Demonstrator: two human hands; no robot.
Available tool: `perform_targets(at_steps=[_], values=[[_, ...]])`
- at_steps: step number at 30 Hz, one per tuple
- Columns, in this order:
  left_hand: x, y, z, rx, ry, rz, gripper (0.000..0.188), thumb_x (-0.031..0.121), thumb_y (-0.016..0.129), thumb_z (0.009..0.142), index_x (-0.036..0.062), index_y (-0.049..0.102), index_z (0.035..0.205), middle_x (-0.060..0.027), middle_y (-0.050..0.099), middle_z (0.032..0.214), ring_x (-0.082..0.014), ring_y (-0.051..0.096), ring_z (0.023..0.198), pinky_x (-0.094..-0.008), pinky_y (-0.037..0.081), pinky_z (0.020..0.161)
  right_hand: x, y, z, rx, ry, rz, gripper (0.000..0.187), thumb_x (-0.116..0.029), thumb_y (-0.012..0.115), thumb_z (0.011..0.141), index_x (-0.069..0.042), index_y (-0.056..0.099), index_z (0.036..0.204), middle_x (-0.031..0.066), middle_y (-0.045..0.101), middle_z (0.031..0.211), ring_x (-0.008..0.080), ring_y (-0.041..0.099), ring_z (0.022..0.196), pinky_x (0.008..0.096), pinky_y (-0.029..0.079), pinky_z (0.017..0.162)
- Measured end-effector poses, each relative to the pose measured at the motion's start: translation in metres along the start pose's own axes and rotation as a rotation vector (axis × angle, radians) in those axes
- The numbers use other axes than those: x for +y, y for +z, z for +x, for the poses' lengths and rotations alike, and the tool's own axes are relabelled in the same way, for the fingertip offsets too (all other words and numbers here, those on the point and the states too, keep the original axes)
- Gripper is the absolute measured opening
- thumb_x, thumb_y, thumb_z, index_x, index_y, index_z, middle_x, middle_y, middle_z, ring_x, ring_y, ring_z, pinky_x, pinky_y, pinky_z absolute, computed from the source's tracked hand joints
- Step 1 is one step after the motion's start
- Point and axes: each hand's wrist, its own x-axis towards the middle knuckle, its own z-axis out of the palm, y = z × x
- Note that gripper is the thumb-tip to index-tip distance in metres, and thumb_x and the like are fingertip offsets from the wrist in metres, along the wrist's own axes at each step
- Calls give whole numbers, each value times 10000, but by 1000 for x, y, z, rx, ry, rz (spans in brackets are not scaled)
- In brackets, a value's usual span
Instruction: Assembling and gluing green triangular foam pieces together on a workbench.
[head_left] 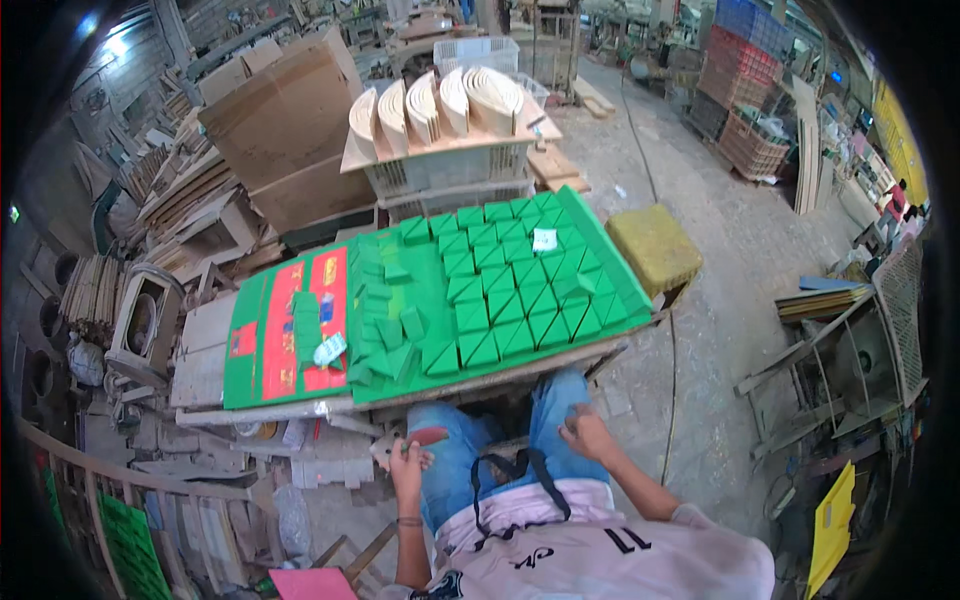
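My left hand (405, 462) is low by my left knee, closed on a small tool with a red handle (424, 437). On my right thigh rests my right hand (583, 430), fingers curled and holding nothing that I can see. In front of my knees lies a green board (610, 255) covered with several green triangular and square blocks (500, 300). A small white pad (544, 239) lies among the far blocks, and a pale crumpled piece (329, 350) sits near the board's left end. Both hands are below the board's near edge.
A red and green printed sheet (285, 325) lies left of the blocks. A yellow foam stool (654, 246) stands to the right. Behind the board, curved wooden pieces (440, 105) rest on white crates, with cardboard boxes (285, 120) to the left. Wood scraps crowd the left side.
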Motion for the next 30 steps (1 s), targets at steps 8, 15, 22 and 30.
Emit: perform_targets(at_steps=[8, 15, 22, 30], values=[[3, 13, -1, -63, 57, 34, 175, 169, 522, 954, 52, 463, 839, -64, 560, 628, -129, 561, 557, -240, 428, 504, -124, -114, 29, -115, -293, 2224, 696, -624, 336, 915, -8, 494, 1199, 58, 478, 667, 165, 429, 596, 302, 360, 561], [-3, 14, -2, -36, 11, 23, 136, 140, 502, 954, 56, 464, 854, -96, 625, 662, -122, 570, 528, -224, 432, 486, -166, -143, 54, -349, -495, 2380, 667, -620, 321, 925, -33, 496, 1190, -13, 312, 521, 95, 270, 497, 267, 221, 496], [-10, 13, -5, -59, -8, 46, 122, 120, 482, 959, 66, 437, 859, -87, 622, 658, -110, 564, 517, -216, 424, 472, -171, -145, 57, -604, -694, 2536, 601, -682, 276, 899, -98, 387, 809, -25, 258, 477, 103, 238, 465, 273, 219, 497], [-12, 13, -1, -68, -6, 41, 143, 136, 476, 964, 69, 443, 842, -82, 606, 642, -100, 551, 512, -214, 418, 459, -159, -141, 59, -506, -569, 2132, 581, -638, 272, 928, -87, 428, 831, -22, 303, 504, 106, 273, 472, 274, 249, 500]])
